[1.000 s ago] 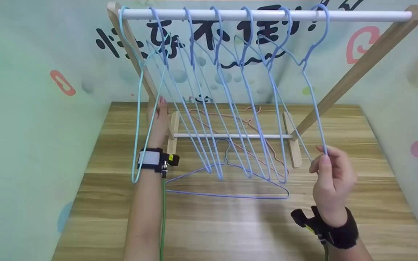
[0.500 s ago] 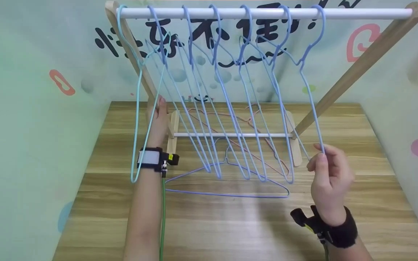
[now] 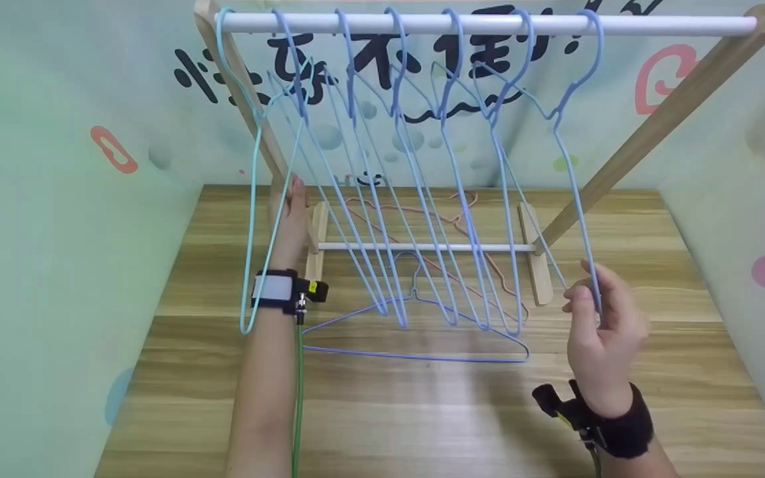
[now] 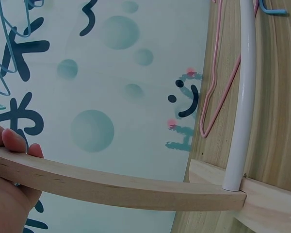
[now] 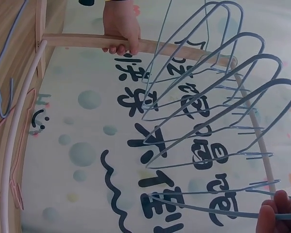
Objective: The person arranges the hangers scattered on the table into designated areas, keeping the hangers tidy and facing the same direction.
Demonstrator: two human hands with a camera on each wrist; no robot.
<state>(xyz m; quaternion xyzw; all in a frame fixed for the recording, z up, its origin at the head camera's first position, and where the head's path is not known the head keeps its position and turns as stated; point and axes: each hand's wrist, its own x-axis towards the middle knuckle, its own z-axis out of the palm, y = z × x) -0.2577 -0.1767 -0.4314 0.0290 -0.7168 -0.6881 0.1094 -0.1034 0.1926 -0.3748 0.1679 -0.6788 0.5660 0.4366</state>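
Note:
My left hand (image 3: pixel 291 216) grips the left wooden post (image 4: pixel 116 187) of a clothes rack, fingers curled over its edge in the left wrist view. Several blue wire hangers hang on the white top rail (image 3: pixel 675 26), seen nearly edge-on from the head. At the left end is a paler, turquoise hanger (image 3: pixel 254 172). My right hand (image 3: pixel 605 332) is at the near lower corner of the rightmost blue hanger (image 3: pixel 570 169), thumb and curled fingers round the wire. In the right wrist view the right fingers (image 5: pixel 280 204) meet that wire at the lower right edge.
On the wooden table a purple-blue hanger (image 3: pixel 416 359) lies in front of the rack's white lower bar (image 4: pixel 247 97). A pink hanger (image 4: pixel 214 73) lies behind and under that bar. Wooden feet and a right post (image 3: pixel 681 116) support the rack. Printed walls stand close behind and beside it.
My right thumb has shifted left off the hanger's near wire, so more of its corner shows. The blue hangers sway slightly. My left hand stays on the post.

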